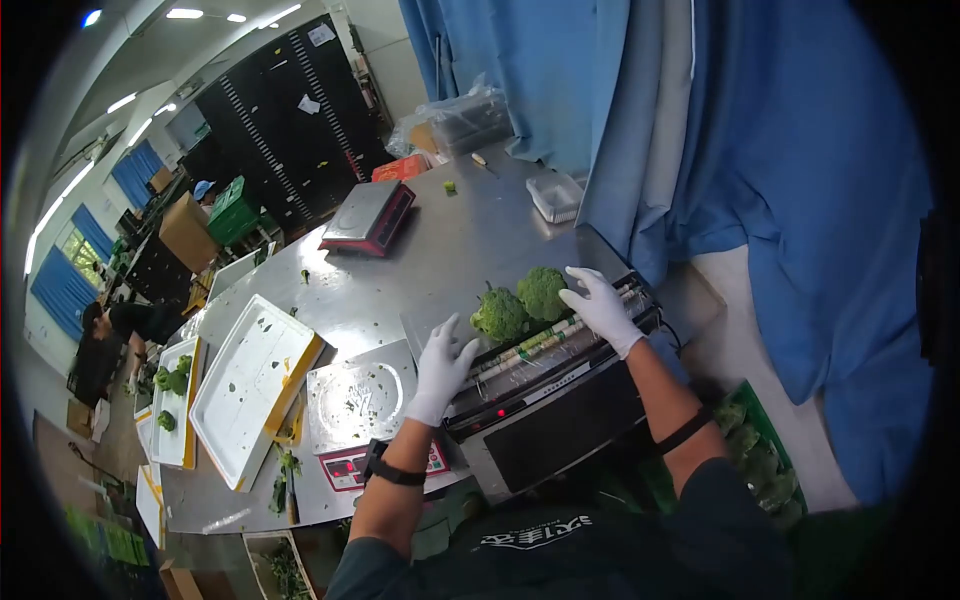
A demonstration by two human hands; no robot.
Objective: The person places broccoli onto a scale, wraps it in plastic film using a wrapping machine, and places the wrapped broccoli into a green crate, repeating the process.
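Two green broccoli heads, the left one [500,314] and the right one [543,293], lie side by side at the back of a wrapping machine [560,410] with a film roll across it. My left hand [440,370], in a white glove, is to the left of the broccoli with its fingers apart and nothing in it. On the right, my gloved right hand [602,308] is spread over the machine's end, its fingertips close to the right broccoli; whether they touch it is unclear. A scale [360,395] with a steel plate sits left of the machine.
The steel table [440,230] bears a second scale [365,215], a clear plastic tray [555,197] and a large white tray [250,390]. Farther left, a smaller tray [180,415] holds broccoli. A co-worker [135,325] bends at the far left. A green crate [765,450] stands right.
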